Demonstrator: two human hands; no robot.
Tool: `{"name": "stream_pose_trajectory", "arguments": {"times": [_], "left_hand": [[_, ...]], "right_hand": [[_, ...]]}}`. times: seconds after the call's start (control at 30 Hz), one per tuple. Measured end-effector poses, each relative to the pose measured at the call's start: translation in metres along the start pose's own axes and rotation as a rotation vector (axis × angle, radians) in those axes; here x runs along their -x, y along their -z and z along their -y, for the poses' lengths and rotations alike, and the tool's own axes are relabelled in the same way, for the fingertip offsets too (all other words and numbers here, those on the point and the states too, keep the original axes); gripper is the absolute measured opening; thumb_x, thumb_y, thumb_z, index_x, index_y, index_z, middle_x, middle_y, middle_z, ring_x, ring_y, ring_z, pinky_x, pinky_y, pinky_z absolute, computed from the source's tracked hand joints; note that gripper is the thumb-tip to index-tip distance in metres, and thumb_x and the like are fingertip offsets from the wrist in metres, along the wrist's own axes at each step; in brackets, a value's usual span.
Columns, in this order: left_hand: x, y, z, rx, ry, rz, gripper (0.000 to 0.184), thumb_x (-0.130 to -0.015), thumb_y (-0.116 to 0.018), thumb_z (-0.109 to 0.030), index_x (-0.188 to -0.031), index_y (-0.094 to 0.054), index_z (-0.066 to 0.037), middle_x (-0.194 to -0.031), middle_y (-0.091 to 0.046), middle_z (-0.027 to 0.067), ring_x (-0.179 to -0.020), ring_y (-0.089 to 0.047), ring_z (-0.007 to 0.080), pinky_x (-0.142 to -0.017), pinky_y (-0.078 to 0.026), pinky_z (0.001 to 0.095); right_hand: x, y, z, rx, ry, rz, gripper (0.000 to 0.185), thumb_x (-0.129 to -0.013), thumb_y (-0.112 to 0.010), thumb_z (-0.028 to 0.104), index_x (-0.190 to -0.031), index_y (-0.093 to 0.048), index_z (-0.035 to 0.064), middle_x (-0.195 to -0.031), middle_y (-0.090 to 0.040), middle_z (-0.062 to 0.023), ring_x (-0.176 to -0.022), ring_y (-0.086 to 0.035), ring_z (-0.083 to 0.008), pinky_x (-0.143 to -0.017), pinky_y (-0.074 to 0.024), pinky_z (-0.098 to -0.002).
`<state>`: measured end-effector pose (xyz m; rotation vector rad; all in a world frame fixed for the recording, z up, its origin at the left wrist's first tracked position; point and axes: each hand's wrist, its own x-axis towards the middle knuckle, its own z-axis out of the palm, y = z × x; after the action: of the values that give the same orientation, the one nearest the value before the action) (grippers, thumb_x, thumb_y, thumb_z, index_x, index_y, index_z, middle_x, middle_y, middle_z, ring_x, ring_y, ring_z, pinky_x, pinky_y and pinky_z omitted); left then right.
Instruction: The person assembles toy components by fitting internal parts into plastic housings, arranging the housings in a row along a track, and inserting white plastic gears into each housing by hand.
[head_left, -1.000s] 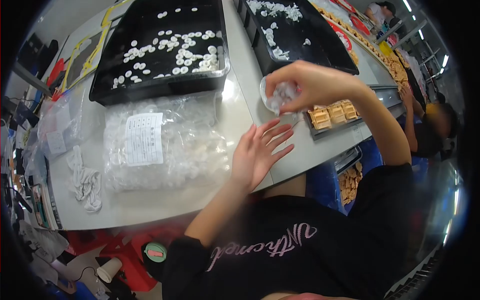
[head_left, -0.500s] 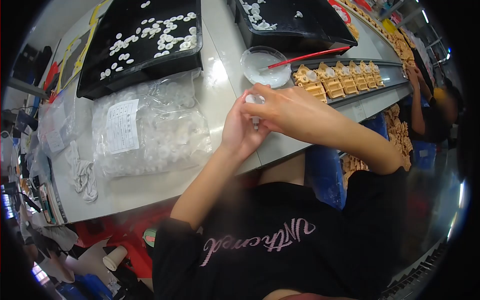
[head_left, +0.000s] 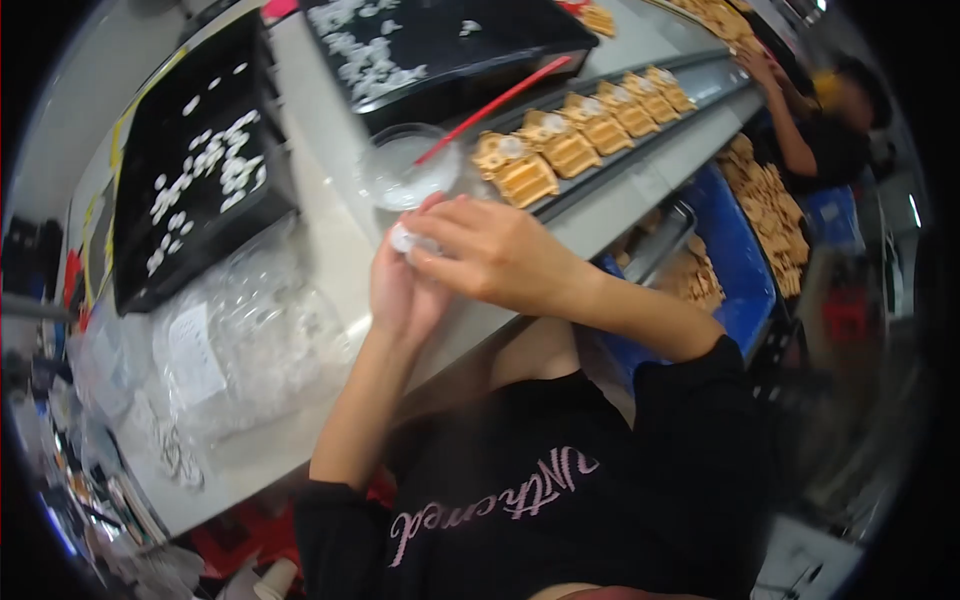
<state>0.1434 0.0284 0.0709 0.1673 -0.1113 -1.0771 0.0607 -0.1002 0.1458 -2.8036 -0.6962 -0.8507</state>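
Observation:
Both my hands meet over the table edge, just below a clear round dish (head_left: 385, 165) of whitish liquid with a red stick (head_left: 495, 108) resting across it. Small white plastic parts (head_left: 403, 238) show between the fingers. My right hand (head_left: 490, 250) pinches them from above. Beneath, my left hand (head_left: 405, 290) cups them against its fingers, partly covered by the right. Several tan moulded pieces (head_left: 525, 180), with white parts on them, stand in a row on a grey rail to the right of the dish.
Black trays (head_left: 190, 190) (head_left: 480, 40) of white parts stand behind. A clear bag (head_left: 255, 340) with a label and a white cloth (head_left: 170, 445) lie left. At right, a blue bin (head_left: 735, 255) holds tan pieces; another person's arm (head_left: 785, 125) is farther off.
The view has turned right. My right hand has come from the dish to my left hand, which was open and now closes around the small parts. The red stick and dish are uncovered.

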Motion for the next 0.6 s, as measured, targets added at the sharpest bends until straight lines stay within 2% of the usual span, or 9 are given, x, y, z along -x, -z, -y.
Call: {"name": "stream_pose_trajectory", "arguments": {"times": [0.03, 0.13, 0.23, 0.33, 0.43, 0.5, 0.53, 0.57, 0.6], "left_hand": [[-0.001, 0.003, 0.0, 0.059, 0.021, 0.06, 0.041, -0.103, -0.033, -0.025, -0.132, -0.045, 0.0, -0.133, -0.05, 0.0136, -0.125, -0.048, 0.0254, -0.107, -0.038, 0.0408], [-0.002, 0.006, 0.003, 0.052, 0.019, 0.02, 0.041, -0.103, -0.031, -0.025, -0.133, -0.044, 0.0, -0.132, -0.05, 0.0155, -0.124, -0.048, 0.0273, -0.109, -0.037, 0.0404], [-0.002, 0.015, 0.004, 0.181, 0.076, 0.024, 0.042, -0.103, -0.032, -0.026, -0.134, -0.043, 0.0, -0.132, -0.05, 0.0173, -0.125, -0.047, 0.0295, -0.109, -0.037, 0.0415], [0.0, 0.021, 0.005, 0.132, 0.111, 0.107, 0.042, -0.102, -0.034, -0.026, -0.133, -0.043, 0.001, -0.13, -0.05, 0.02, -0.126, -0.046, 0.0321, -0.11, -0.037, 0.0446], [0.001, 0.007, 0.009, 0.124, 0.085, -0.231, 0.042, -0.102, -0.036, -0.025, -0.132, -0.043, 0.003, -0.13, -0.049, 0.023, -0.127, -0.045, 0.0344, -0.11, -0.037, 0.0479], [-0.001, 0.009, 0.01, 0.105, 0.099, -0.252, 0.041, -0.102, -0.037, -0.024, -0.131, -0.043, 0.003, -0.131, -0.048, 0.0243, -0.127, -0.045, 0.0343, -0.112, -0.035, 0.0477], [-0.002, 0.009, 0.011, 0.097, 0.106, -0.262, 0.041, -0.101, -0.038, -0.024, -0.131, -0.043, 0.003, -0.132, -0.048, 0.025, -0.127, -0.045, 0.0343, -0.113, -0.034, 0.0476], [-0.003, 0.003, 0.012, 0.069, 0.113, -0.315, 0.04, -0.101, -0.037, -0.022, -0.132, -0.042, 0.002, -0.135, -0.045, 0.0247, -0.13, -0.043, 0.0348, -0.113, -0.033, 0.0478], [-0.003, 0.004, 0.012, 0.047, 0.114, -0.31, 0.04, -0.101, -0.037, -0.022, -0.133, -0.042, 0.002, -0.136, -0.045, 0.0246, -0.13, -0.043, 0.0351, -0.113, -0.033, 0.048]], "right_hand": [[0.004, -0.003, 0.0, 0.007, -0.01, -0.032, 0.02, -0.076, -0.062, 0.012, -0.095, -0.063, 0.0074, -0.115, -0.061, -0.0094, -0.102, -0.061, -0.0243, -0.081, -0.0513, -0.0344], [0.016, -0.013, -0.001, -0.003, -0.041, -0.117, 0.019, -0.075, -0.062, 0.011, -0.093, -0.064, 0.0059, -0.111, -0.063, -0.0098, -0.1, -0.061, -0.0247, -0.083, -0.0499, -0.0355], [0.024, -0.02, -0.002, -0.049, -0.109, -0.193, 0.017, -0.074, -0.063, 0.012, -0.09, -0.065, 0.0056, -0.104, -0.064, -0.0082, -0.097, -0.062, -0.0228, -0.078, -0.0509, -0.0349], [0.032, -0.015, -0.005, -0.139, -0.204, -0.286, 0.018, -0.074, -0.068, 0.009, -0.091, -0.065, 0.0054, -0.098, -0.065, -0.0071, -0.089, -0.063, -0.0224, -0.073, -0.0516, -0.0341], [0.049, -0.003, -0.023, -0.231, -0.382, -0.425, 0.021, -0.073, -0.071, -0.002, -0.093, -0.065, 0.0035, -0.092, -0.066, -0.0079, -0.08, -0.065, -0.0233, -0.068, -0.0523, -0.0324], [0.062, 0.007, -0.035, -0.236, -0.612, -0.493, 0.017, -0.078, -0.07, -0.003, -0.094, -0.066, 0.0032, -0.092, -0.066, -0.0101, -0.081, -0.066, -0.0206, -0.07, -0.0526, -0.0296], [0.069, 0.009, -0.048, -0.122, -0.629, -0.513, 0.014, -0.08, -0.069, -0.003, -0.093, -0.067, 0.0015, -0.092, -0.066, -0.0099, -0.08, -0.066, -0.0177, -0.07, -0.0534, -0.0271], [0.076, 0.006, -0.059, -0.18, -0.741, -0.544, 0.01, -0.082, -0.067, -0.003, -0.092, -0.067, -0.0005, -0.093, -0.066, -0.0092, -0.079, -0.065, -0.014, -0.069, -0.0541, -0.0251], [0.079, 0.004, -0.071, -0.172, -0.747, -0.599, 0.011, -0.081, -0.068, 0.0, -0.092, -0.067, 0.0022, -0.09, -0.067, -0.0084, -0.074, -0.067, -0.0165, -0.066, -0.0533, -0.0278]]}}
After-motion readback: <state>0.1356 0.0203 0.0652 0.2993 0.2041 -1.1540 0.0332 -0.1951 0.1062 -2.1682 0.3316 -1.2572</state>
